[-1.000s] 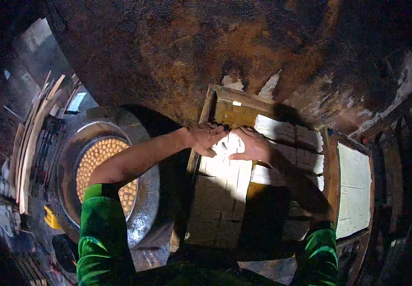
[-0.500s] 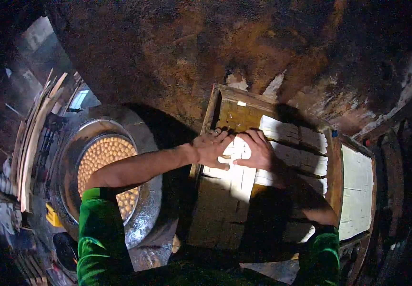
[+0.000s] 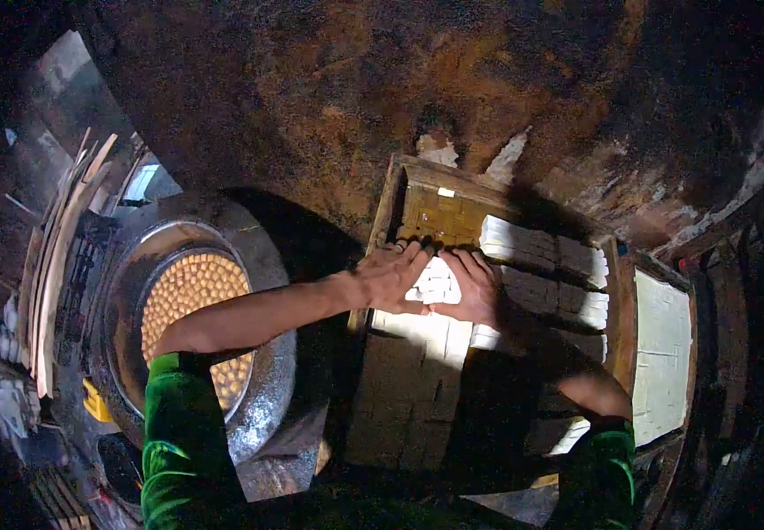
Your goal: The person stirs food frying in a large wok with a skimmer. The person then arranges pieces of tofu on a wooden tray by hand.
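White tofu blocks (image 3: 436,284) lie in a cluster between my two hands, over the wooden tray (image 3: 388,208). My left hand (image 3: 392,274) cups the cluster's left side, fingers bent over its far edge. From the right, my right hand (image 3: 470,284) presses against the same blocks. Both thumbs come together at the near side. Cut white slabs of tofu (image 3: 417,353) lie just below my hands, partly in shadow. Separate rows of tofu (image 3: 536,246) stand to the right. Beyond my fingers, the woven tray bottom (image 3: 439,219) shows.
At left, a large round pan (image 3: 124,358) holds many golden-brown pieces (image 3: 189,287). Wooden sticks (image 3: 59,274) lean beyond it, and a yellow object (image 3: 96,402) sits beside it. Another framed white slab (image 3: 662,353) stands at right. A stained dark wall (image 3: 329,106) rises behind.
My thumbs have drawn together at the near side, and my right hand has shifted slightly toward me. The tofu blocks between my hands now show as a tighter group.
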`<state>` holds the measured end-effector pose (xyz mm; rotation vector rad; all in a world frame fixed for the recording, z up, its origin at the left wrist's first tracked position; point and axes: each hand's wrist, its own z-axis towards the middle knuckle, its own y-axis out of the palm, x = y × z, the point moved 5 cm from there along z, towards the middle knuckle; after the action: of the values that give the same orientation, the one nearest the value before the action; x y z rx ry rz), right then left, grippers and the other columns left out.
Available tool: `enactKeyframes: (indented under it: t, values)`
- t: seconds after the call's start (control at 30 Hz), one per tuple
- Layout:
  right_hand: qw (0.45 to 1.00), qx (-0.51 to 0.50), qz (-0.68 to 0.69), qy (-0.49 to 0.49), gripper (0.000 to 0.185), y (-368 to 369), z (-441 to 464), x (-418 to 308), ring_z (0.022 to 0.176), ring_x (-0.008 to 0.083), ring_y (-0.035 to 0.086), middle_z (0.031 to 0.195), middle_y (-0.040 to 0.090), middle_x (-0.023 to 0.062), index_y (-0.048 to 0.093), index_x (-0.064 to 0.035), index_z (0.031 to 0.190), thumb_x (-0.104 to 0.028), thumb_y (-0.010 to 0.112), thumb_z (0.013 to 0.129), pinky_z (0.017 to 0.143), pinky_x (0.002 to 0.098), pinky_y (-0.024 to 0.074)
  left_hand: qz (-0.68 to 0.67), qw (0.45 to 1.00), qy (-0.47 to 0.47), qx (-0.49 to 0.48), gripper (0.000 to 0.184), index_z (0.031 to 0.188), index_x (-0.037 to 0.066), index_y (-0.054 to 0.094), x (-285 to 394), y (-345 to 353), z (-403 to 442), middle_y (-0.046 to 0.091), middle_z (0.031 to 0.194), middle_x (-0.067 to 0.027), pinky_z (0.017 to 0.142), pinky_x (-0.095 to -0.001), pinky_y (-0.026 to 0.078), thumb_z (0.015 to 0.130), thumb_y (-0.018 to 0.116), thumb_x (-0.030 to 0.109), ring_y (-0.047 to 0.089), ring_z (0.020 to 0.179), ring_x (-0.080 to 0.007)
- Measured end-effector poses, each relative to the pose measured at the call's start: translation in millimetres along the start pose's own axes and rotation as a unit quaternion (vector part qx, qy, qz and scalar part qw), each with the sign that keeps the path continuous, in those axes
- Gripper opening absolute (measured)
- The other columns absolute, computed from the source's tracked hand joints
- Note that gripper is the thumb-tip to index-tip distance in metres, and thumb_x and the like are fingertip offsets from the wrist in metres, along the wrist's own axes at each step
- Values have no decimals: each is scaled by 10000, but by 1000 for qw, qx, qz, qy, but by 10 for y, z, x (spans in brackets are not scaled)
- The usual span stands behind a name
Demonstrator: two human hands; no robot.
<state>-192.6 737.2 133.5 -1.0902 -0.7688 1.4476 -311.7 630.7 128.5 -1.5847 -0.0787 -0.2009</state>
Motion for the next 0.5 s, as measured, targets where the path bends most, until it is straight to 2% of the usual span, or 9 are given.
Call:
enactKeyframes:
  t: [0.1,0.2,0.27,0.3,0.33,0.37,0.4,0.47,0.5]
  values:
    - [998,-59,35,-1,872,35,58,82,1062,365,563,1199,553,174,481,-15,1286,-446,814,605,902,434,475,2,999,6,52,903,1338,-78,312,-20,-136,92,456,1245,-300,816,-513,509,811,577,606,579,1010,-443]
    - [989,-101,107,-12,791,139,128,285,1051,323,594,1150,599,182,517,3,1248,-430,809,654,903,400,479,-41,995,-12,-95,850,1300,-91,393,-169,-34,253,414,1341,-315,913,-480,475,814,576,583,536,1118,-457]
    - [957,-187,222,3,713,188,335,503,947,269,612,1055,622,163,548,1,1197,-412,807,677,848,369,489,-115,985,74,-109,741,1281,-35,431,-182,-207,390,593,1140,-248,790,-464,528,855,560,557,648,865,-405]
    - [905,-268,331,20,636,213,432,585,844,214,629,961,644,144,579,-1,1146,-395,805,700,793,338,500,-170,956,6,-238,679,1194,9,559,-217,-345,429,638,1106,-201,814,-455,512,871,508,604,641,936,-365]
    - [908,-256,332,2,600,271,518,737,844,167,620,968,658,128,577,11,1147,-371,790,736,775,312,497,-167,967,12,-192,689,1151,19,598,-414,-148,603,647,1090,-193,830,-452,501,869,478,636,633,956,-351]
    - [854,-376,346,94,643,146,652,768,891,177,617,983,659,131,568,26,1167,-379,794,722,790,304,489,-164,976,19,-145,708,1109,29,637,-607,46,775,655,1073,-185,845,-449,490,867,448,668,625,977,-336]
    - [858,-381,326,114,656,11,728,749,985,212,601,1070,637,164,545,32,1217,-386,756,757,869,311,455,-144,963,-8,-227,773,1144,27,624,-553,-235,783,647,1086,-197,878,-449,473,859,400,710,609,1010,-336]
    - [915,-281,278,76,625,-22,822,887,1081,250,583,1158,620,171,534,38,1247,-337,733,788,963,320,407,-173,962,33,-209,763,1194,31,580,-637,-446,880,643,1080,-203,875,-452,477,842,455,697,611,1000,-354]
    - [886,-313,336,66,595,19,955,881,1073,250,586,1154,626,144,558,24,1212,-290,769,752,959,325,407,-203,958,48,-195,771,1214,29,560,-668,-498,904,643,1073,-208,872,-454,478,835,474,695,610,1001,-363]
